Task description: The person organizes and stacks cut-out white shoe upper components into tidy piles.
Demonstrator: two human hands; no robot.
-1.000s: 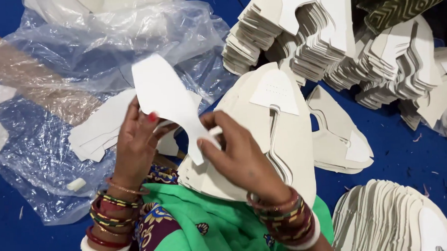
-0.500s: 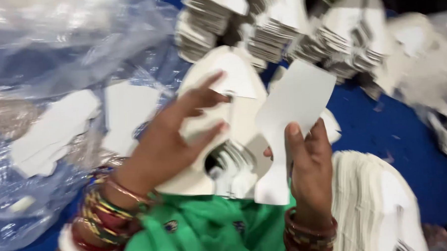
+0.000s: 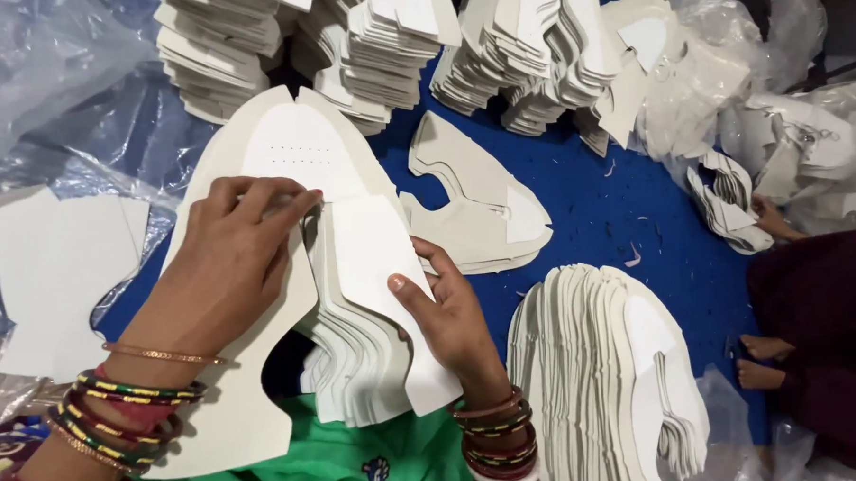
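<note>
A thick stack of white shoe-upper cut pieces (image 3: 283, 151) lies on my lap over green cloth (image 3: 341, 466). My left hand (image 3: 234, 261) presses flat on the stack's top piece, fingers spread toward the centre. My right hand (image 3: 450, 316) holds a smaller white cut piece (image 3: 377, 261) against the right side of the stack, thumb on top of it. Both wrists wear several coloured bangles.
Fanned stacks of white cut pieces (image 3: 383, 43) line the far side of the blue surface (image 3: 598, 216). A smaller pile (image 3: 474, 210) lies mid-table and a fanned stack (image 3: 603, 358) sits at right. Clear plastic sheeting (image 3: 44, 102) covers the left. Another person's hand (image 3: 773, 219) and feet (image 3: 759, 362) are at right.
The view has steadied and shifted. My right hand has brought the small piece down onto the stack's right side. My left hand has moved onto the top of the stack.
</note>
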